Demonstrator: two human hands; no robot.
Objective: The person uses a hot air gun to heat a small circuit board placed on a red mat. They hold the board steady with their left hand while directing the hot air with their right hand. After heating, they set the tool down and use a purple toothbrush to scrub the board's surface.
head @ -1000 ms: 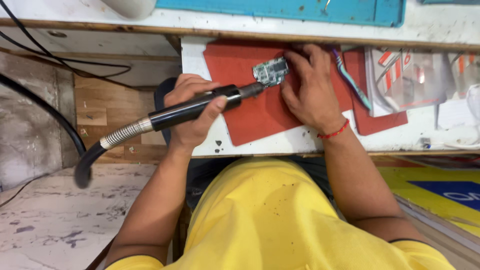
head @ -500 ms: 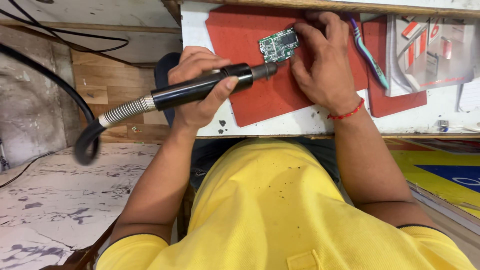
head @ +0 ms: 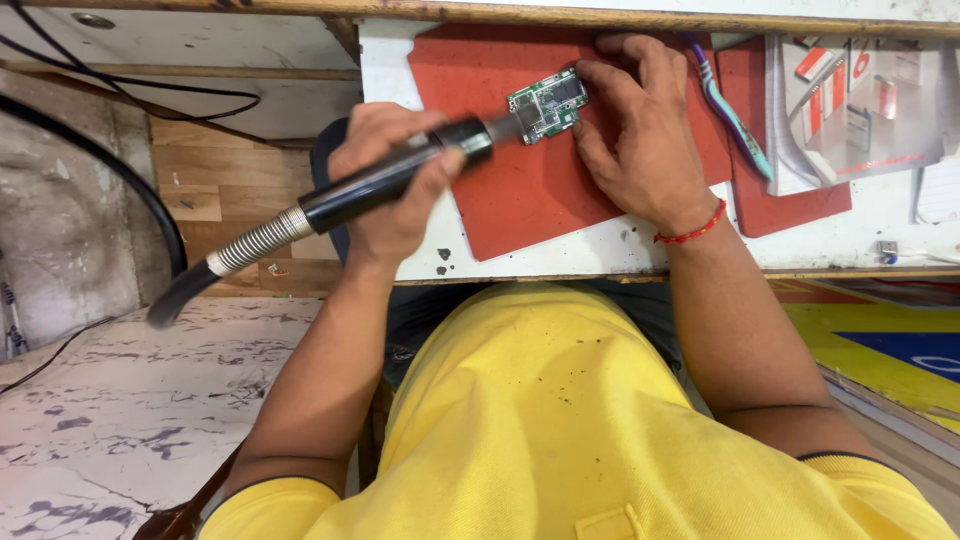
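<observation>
My left hand (head: pixel 392 180) grips a black hot-air wand (head: pixel 395 178) with a metal spring sleeve and hose trailing to the left. Its metal nozzle points at a small green circuit board (head: pixel 547 103) lying on a red mat (head: pixel 520 200). My right hand (head: pixel 640 130) rests on the mat and presses its fingers against the board's right edge, holding it in place. A red thread band circles that wrist.
A toothbrush (head: pixel 730 110) with a purple and green handle lies right of my right hand. Papers with red printed shapes (head: pixel 850 100) sit at the far right. The white bench edge (head: pixel 600 262) runs below the mat. Black cables (head: pixel 120 160) hang at left over a marbled floor.
The view has tilted down, so the bench sits higher in frame. The wand's nozzle has closed in on the board's left edge. My right hand still holds the board.
</observation>
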